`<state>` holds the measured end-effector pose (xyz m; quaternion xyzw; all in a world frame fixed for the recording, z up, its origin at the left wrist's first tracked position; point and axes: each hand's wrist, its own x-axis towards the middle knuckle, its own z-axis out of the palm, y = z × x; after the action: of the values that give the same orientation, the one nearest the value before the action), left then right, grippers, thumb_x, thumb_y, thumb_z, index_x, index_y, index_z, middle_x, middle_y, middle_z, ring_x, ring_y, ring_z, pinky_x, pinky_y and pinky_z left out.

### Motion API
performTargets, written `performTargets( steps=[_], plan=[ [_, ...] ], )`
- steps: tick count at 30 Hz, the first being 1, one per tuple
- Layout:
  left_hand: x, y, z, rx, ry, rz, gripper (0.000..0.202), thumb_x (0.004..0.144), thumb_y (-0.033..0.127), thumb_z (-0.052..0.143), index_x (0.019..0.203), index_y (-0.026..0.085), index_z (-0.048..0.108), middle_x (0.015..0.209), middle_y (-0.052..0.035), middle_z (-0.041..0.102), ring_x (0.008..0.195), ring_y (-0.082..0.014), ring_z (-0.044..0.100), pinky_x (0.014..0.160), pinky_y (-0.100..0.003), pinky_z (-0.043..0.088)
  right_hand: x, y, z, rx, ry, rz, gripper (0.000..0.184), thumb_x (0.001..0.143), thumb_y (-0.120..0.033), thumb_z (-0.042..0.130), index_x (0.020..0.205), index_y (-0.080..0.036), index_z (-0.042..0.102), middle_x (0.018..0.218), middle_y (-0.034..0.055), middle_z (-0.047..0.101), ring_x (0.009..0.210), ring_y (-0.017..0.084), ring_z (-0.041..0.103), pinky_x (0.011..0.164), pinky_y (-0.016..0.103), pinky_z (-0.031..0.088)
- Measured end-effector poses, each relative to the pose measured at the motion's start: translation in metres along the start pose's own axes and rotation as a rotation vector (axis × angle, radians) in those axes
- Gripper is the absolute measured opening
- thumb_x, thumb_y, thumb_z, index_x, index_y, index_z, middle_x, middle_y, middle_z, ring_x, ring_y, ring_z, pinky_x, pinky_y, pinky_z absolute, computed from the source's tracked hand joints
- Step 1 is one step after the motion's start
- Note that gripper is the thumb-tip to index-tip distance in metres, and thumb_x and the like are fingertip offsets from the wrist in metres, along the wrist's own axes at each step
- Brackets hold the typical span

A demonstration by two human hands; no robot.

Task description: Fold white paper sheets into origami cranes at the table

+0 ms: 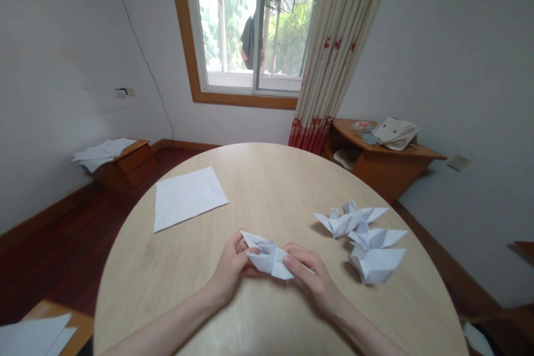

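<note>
Both hands pinch one folded paper (pixel 267 258) over the near table (pixel 258 189): left hand (pixel 231 270), right hand (pixel 312 275), fingers pressed together on it.

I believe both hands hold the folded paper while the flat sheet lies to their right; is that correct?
Not quite: the head view shows the flat sheet lying to their left; the left hand and right hand do hold the folded paper.

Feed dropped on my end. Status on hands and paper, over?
Left hand and right hand both pinching the half-folded paper above the round table. Other folded pieces lie right of them, flat sheet far left, neither touching the hands.
</note>
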<state>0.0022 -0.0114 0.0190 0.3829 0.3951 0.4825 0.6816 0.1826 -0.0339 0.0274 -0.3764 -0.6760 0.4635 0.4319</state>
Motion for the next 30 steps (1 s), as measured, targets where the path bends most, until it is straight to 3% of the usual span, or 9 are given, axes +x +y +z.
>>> performTargets(
  steps=[5, 10, 14, 18, 23, 26, 30],
  plan=[
    [0.006, -0.002, -0.003, 0.023, -0.062, 0.008, 0.035, 0.056, 0.028, 0.074, 0.073, 0.019, 0.045, 0.055, 0.0084, 0.05, 0.048, -0.0065, 0.042, 0.044, -0.014, 0.032, 0.003, -0.004, -0.004, -0.105, -0.086, -0.034, 0.046, 0.092, -0.052, 0.046, 0.068, -0.017, 0.061, 0.073, 0.004, 0.06, 0.069, 0.017, 0.053, 0.065, 0.028, 0.038],
    [0.01, -0.002, -0.006, 0.126, -0.075, -0.063, 0.024, 0.057, 0.029, 0.067, 0.061, 0.017, 0.047, 0.052, 0.0064, 0.048, 0.047, -0.0079, 0.043, 0.043, -0.016, 0.031, 0.003, 0.001, -0.006, -0.113, -0.088, 0.022, 0.043, 0.089, -0.053, 0.05, 0.072, -0.016, 0.065, 0.074, 0.0047, 0.063, 0.071, 0.018, 0.056, 0.066, 0.028, 0.04],
    [0.012, 0.001, -0.01, 0.128, -0.066, -0.038, 0.021, 0.057, 0.028, 0.068, 0.059, 0.016, 0.051, 0.053, 0.0056, 0.05, 0.05, -0.0085, 0.044, 0.046, -0.016, 0.033, 0.003, 0.011, -0.008, -0.006, -0.016, 0.129, 0.038, 0.082, -0.052, 0.06, 0.075, -0.015, 0.066, 0.07, 0.003, 0.063, 0.065, 0.016, 0.055, 0.061, 0.027, 0.04],
    [0.014, 0.006, -0.014, 0.077, -0.08, -0.056, 0.03, 0.057, 0.032, 0.077, 0.058, 0.014, 0.053, 0.054, 0.0045, 0.053, 0.051, -0.0078, 0.047, 0.047, -0.016, 0.031, 0.006, 0.018, -0.012, 0.144, 0.081, 0.225, 0.037, 0.072, -0.052, 0.071, 0.071, -0.015, 0.066, 0.064, 0.0012, 0.063, 0.061, 0.015, 0.057, 0.06, 0.026, 0.043],
    [0.018, 0.011, -0.02, 0.001, -0.171, -0.138, 0.043, 0.055, 0.039, 0.087, 0.062, 0.013, 0.054, 0.063, -0.0001, 0.062, 0.061, -0.0115, 0.058, 0.061, -0.022, 0.046, 0.01, 0.023, -0.013, 0.401, 0.15, 0.338, 0.039, 0.063, -0.051, 0.08, 0.07, -0.015, 0.067, 0.064, 0.0029, 0.067, 0.062, 0.018, 0.063, 0.063, 0.031, 0.051],
    [0.022, 0.012, -0.025, 0.012, -0.196, -0.151, 0.044, 0.057, 0.041, 0.088, 0.063, 0.013, 0.055, 0.068, -0.0023, 0.065, 0.066, -0.0132, 0.061, 0.07, -0.026, 0.049, 0.011, 0.025, -0.012, 0.507, 0.183, 0.378, 0.04, 0.06, -0.049, 0.083, 0.071, -0.014, 0.066, 0.067, 0.0034, 0.068, 0.063, 0.019, 0.066, 0.066, 0.033, 0.054],
    [0.026, 0.013, -0.031, 0.031, -0.231, -0.152, 0.043, 0.056, 0.038, 0.088, 0.063, 0.013, 0.054, 0.069, -0.002, 0.065, 0.067, -0.0131, 0.062, 0.07, -0.026, 0.049, 0.013, 0.028, -0.013, 0.53, 0.185, 0.393, 0.042, 0.061, -0.05, 0.082, 0.066, -0.014, 0.062, 0.067, 0.0048, 0.069, 0.061, 0.02, 0.068, 0.062, 0.032, 0.053]
  ],
)
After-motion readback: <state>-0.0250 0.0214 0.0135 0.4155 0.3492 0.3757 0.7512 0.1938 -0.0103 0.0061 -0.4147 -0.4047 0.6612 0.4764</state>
